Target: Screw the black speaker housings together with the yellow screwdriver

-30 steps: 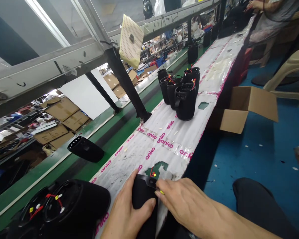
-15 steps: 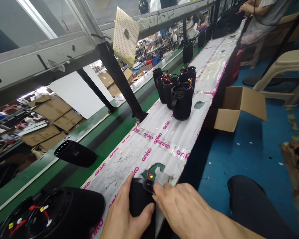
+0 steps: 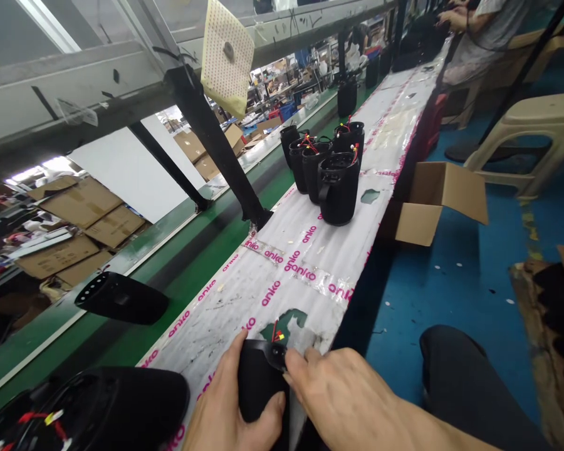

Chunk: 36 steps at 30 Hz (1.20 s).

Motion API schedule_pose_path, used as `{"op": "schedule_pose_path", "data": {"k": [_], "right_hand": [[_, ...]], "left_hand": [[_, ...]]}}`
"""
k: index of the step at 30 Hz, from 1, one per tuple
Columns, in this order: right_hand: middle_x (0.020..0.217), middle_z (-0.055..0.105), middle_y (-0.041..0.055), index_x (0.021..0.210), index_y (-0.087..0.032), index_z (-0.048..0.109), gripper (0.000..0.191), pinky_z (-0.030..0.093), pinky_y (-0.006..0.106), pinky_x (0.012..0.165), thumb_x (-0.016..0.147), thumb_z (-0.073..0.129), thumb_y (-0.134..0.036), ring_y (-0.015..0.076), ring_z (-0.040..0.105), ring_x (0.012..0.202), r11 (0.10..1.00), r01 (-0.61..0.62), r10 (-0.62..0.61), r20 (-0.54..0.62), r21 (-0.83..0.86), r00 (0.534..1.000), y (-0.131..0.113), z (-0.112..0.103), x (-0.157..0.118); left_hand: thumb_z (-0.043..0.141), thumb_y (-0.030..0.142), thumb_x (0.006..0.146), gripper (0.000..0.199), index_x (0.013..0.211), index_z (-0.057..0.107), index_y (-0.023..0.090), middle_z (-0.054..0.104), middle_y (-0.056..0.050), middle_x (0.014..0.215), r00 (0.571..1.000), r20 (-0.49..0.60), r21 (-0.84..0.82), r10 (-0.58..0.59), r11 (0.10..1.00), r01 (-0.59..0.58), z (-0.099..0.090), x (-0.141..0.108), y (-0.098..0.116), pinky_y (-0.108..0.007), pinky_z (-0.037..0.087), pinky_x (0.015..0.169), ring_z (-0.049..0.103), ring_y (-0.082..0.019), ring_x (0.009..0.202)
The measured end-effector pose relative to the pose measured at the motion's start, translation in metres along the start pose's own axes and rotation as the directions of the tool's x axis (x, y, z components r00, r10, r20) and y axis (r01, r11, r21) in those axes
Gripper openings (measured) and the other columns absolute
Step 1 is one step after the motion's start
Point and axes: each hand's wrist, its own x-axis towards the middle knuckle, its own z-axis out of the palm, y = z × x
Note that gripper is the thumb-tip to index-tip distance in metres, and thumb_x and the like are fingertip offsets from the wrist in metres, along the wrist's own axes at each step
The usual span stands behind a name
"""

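Observation:
A black, cloth-covered speaker housing (image 3: 261, 382) is tilted at the near edge of the bench, red wires with a yellow connector (image 3: 279, 335) showing beyond its top rim. My left hand (image 3: 237, 404) wraps round its body, thumb on the near side. At the upper right rim my right hand (image 3: 338, 391) pinches a small black strap (image 3: 276, 356); its fingertips are partly hidden. To the left stand more open housings (image 3: 122, 401) with red wires inside, cut off by the frame. Another housing (image 3: 122, 297) lies on its side on the green belt.
Several upright housings (image 3: 338, 194) stand farther along the bench, covered in white printed wrap (image 3: 286, 275). A green belt (image 3: 207, 244) runs alongside, under a metal frame with a black post (image 3: 216, 144). On the right are an open carton (image 3: 418, 222), a stool (image 3: 540, 119) and a seated person (image 3: 484, 37).
The head view has shifted slightly, so the surroundings sit farther left. Both hands keep their hold on the housing and strap, with little visible movement.

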Motion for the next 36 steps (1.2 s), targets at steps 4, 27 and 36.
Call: {"op": "schedule_pose_path", "data": {"k": [4,27,36], "right_hand": [[0.075,0.068,0.0033,0.110,-0.016,0.057,0.040,0.018,0.036,0.041,0.072,0.062,-0.008,0.0209,0.066,0.057,0.998,0.055,-0.056,0.091,0.012,0.994,0.004,-0.009,0.004],[0.074,0.066,-0.0002,0.099,-0.023,0.053,0.003,0.041,0.036,0.055,0.101,0.052,-0.025,0.0229,0.064,0.059,0.997,0.051,-0.063,-0.298,-0.050,0.952,0.008,-0.002,-0.005],[0.067,0.065,-0.0002,0.100,-0.018,0.059,0.006,0.031,0.034,0.045,0.095,0.056,-0.015,0.0213,0.065,0.054,0.991,0.135,-0.133,-0.125,0.009,0.983,0.010,-0.017,0.004]], "left_hand": [[0.058,0.044,0.075,0.079,0.148,0.045,0.015,0.063,-0.010,0.142,0.999,-0.012,0.008,0.039,0.999,-0.039,0.002,0.002,-0.005,-0.048,0.044,0.115,0.058,-0.030,0.133],[0.064,0.043,0.072,0.081,0.147,0.049,0.016,0.063,-0.015,0.141,0.999,0.031,-0.190,-0.029,0.981,0.034,-0.009,0.004,-0.004,-0.056,0.036,0.117,0.055,-0.036,0.135],[0.062,0.038,0.069,0.084,0.147,0.047,0.012,0.064,-0.018,0.139,1.000,0.019,-0.133,-0.001,0.991,0.003,-0.003,0.008,-0.009,-0.057,0.040,0.114,0.060,-0.036,0.130]]}}
